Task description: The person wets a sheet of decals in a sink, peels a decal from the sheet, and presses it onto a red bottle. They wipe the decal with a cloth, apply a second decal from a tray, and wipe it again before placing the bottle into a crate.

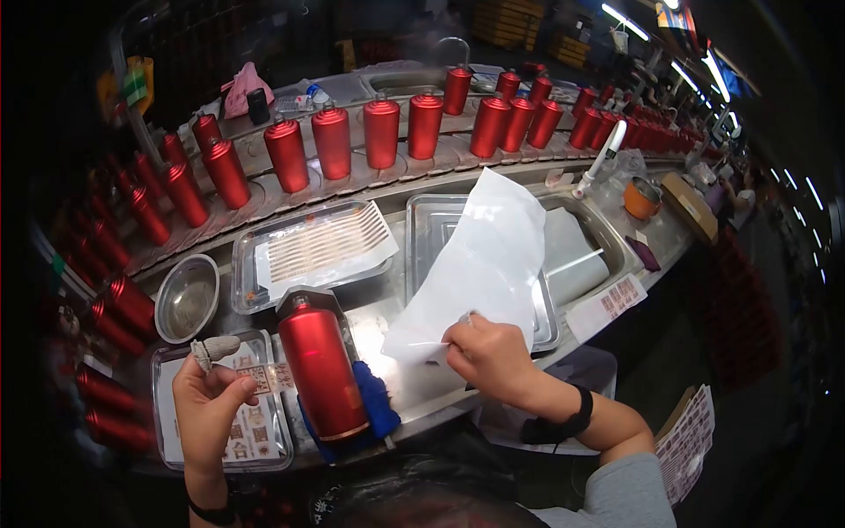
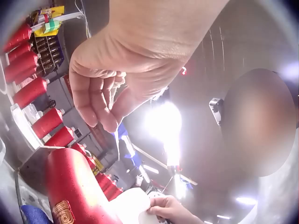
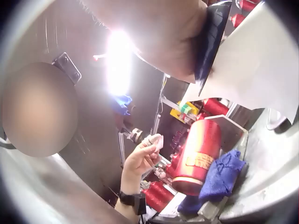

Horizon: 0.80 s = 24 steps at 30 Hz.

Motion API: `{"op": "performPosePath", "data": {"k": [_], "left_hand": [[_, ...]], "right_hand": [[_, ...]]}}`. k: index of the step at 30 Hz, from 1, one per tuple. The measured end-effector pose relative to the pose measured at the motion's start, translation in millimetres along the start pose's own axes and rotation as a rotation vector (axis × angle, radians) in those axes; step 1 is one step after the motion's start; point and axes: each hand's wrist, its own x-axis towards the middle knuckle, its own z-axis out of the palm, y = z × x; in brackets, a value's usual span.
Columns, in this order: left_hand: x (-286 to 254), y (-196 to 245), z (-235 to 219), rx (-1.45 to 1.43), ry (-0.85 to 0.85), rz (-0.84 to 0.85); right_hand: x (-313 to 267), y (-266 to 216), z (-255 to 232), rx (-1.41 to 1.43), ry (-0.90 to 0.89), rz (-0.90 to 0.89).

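Note:
A red metal bottle (image 1: 321, 370) lies on its side in a stand padded with a blue cloth (image 1: 377, 400), straight in front of me. My left hand (image 1: 216, 387), with a pale cot on its forefinger, pinches a small printed label (image 1: 271, 378) just left of the bottle. To the right, my right hand (image 1: 488, 352) grips the lower edge of a white backing sheet (image 1: 480, 255) and holds it up over a steel tray (image 1: 427, 238). The right wrist view shows the bottle (image 3: 198, 149), its gold mark and the sheet (image 3: 252, 65).
A tray (image 1: 251, 290) with a sheet of striped labels sits behind the bottle, a steel bowl (image 1: 187, 297) to its left, and a tray (image 1: 163, 414) of printed stickers under my left hand. Many red bottles (image 1: 381, 132) stand on the curved conveyor behind. An orange cup (image 1: 641, 201) stands at right.

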Motion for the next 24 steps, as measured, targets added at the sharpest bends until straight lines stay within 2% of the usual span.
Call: {"op": "performPosePath", "data": {"k": [3,4,7,11,13,14,15,16,17,18,19,21,24], "left_hand": [[-1,-5,-4,-0.01,0.033,0.002],[-2,-5,-4,-0.012,0.048,-0.006],[-3,-7,-6,-0.02,0.081,-0.025],[-3,-11,-10,-0.031,0.092,-0.028],[-3,-14,-13,-0.038,0.104,-0.025],[-3,-15,-14,-0.039,0.109,-0.025],[-3,-16,-15,-0.041,0.113,-0.026],[-4,-18,-17,-0.042,0.102,-0.024],[-4,-20,-20,-0.043,0.091,-0.024],[-5,-22,-22,-0.043,0.084,-0.02],[-6,-23,-23,-0.047,0.092,-0.021],[-10,-28,-22,-0.061,0.118,-0.029],[-11,-30,-22,-0.041,0.131,-0.068]], "right_hand": [[12,4,-18,0.146,0.035,0.031],[16,2,-27,0.215,-0.035,0.119],[31,9,-46,0.449,-0.161,0.208],[68,63,-58,0.45,-0.172,0.35],[92,111,-59,0.353,-0.062,0.351],[107,134,-67,0.291,-0.083,0.388],[121,180,-65,0.183,-0.033,0.333],[131,211,-69,0.154,0.03,0.361],[137,226,-78,-0.018,0.079,0.459],[137,256,-79,-0.263,0.194,0.461],[138,253,-91,-0.351,0.2,0.593],[135,274,-97,-0.272,0.359,0.601],[117,223,-89,-0.144,0.311,0.448]]}}
